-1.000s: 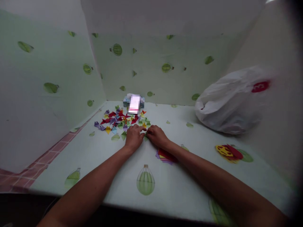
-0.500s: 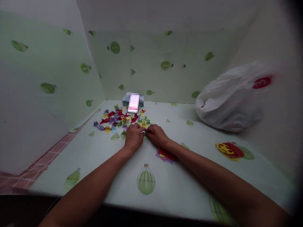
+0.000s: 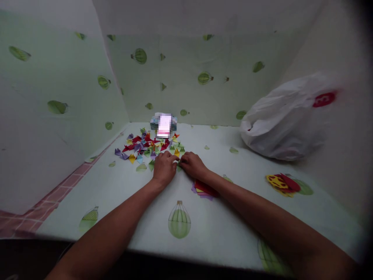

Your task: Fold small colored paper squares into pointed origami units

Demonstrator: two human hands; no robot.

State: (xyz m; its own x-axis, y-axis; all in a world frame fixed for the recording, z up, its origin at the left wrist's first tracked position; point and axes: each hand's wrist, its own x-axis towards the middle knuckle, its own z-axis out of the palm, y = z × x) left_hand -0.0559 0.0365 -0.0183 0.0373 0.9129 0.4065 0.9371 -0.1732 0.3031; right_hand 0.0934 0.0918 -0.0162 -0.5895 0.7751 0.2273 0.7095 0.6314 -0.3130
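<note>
My left hand and my right hand meet over the middle of the table with their fingertips almost together. Between them a small piece of green paper shows, mostly covered by the fingers; its folds are too small to make out. Both hands have curled fingers pinching at it. Just beyond my left hand lies a heap of small folded paper figures in red, purple, yellow, green and blue. Under my right wrist is a stack of coloured paper sheets, red on top, partly hidden by the forearm.
A phone with a bright blurred screen leans on a patterned box at the back. A full white plastic bag stands at the right. Yellow and red cut-out shapes lie nearer on that side. Balloon-print covering lines table and walls.
My left thumb and right fingertips have shifted slightly, and more of the green paper shows between them. The whole view has tilted a little. The other things stay put.
</note>
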